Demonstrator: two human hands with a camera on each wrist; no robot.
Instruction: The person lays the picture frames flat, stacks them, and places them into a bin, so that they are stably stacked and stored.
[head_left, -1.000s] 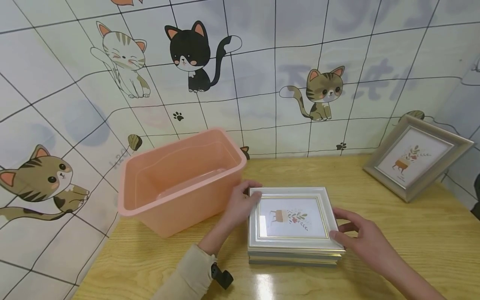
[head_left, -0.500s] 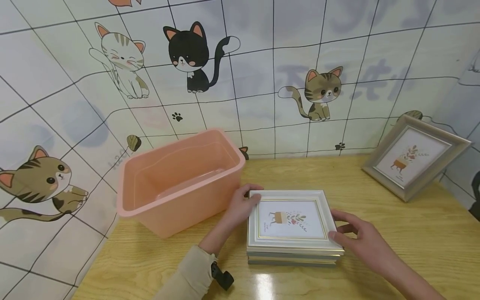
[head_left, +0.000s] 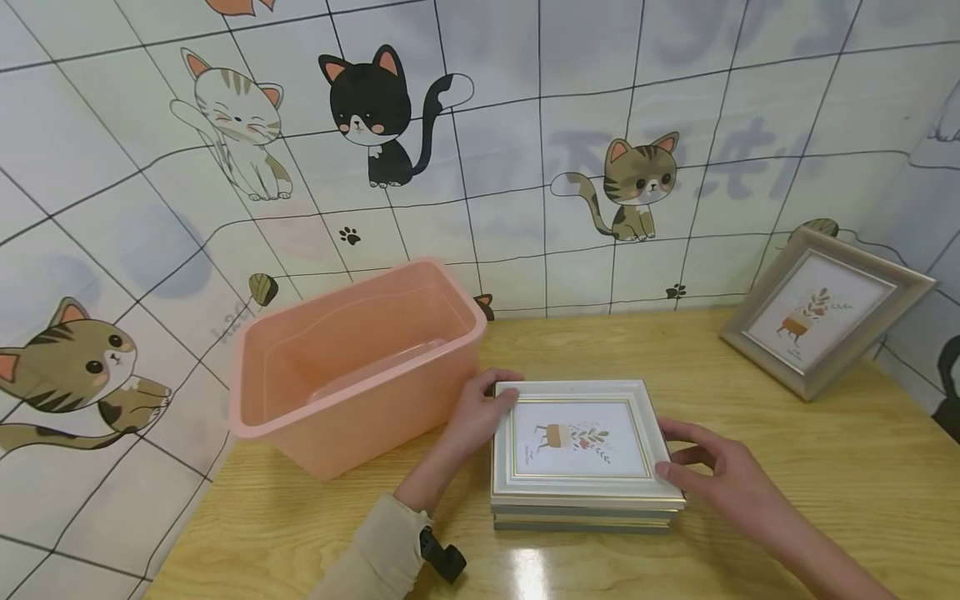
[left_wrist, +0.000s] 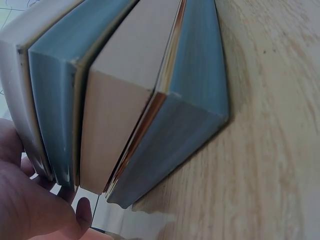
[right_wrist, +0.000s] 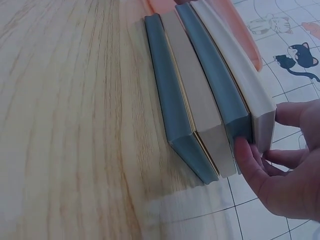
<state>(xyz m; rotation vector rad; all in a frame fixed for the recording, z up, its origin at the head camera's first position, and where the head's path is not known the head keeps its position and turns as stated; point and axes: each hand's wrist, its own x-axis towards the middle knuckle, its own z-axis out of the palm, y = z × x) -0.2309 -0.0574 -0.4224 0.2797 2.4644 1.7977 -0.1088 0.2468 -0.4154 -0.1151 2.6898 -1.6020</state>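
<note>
A stack of several picture frames, white and grey-blue ones in turn, lies flat on the wooden table. The white picture frame [head_left: 577,485] on top has gold inner lines and a potted-plant print. My left hand [head_left: 480,410] grips the stack's far left corner, thumb on the top frame's border, fingers down the side. At the right edge, my right hand [head_left: 716,471] holds the upper frames, its thumb on the border. In the left wrist view, the left fingers [left_wrist: 37,205] reach beside the white and blue edges. The right wrist view has a right fingertip [right_wrist: 244,150] against the upper blue frame.
A pink plastic bin [head_left: 360,400] stands close to the stack's left, against the wall side. Another picture frame [head_left: 817,312], silver-coloured, leans upright at the back right of the table [head_left: 600,342]. A cat-patterned wall covering [head_left: 510,167] rises behind.
The top frame's far edge has shifted slightly toward me, along with the left hand, then stays still. Both hands keep their hold. The head view has drifted slightly right.
</note>
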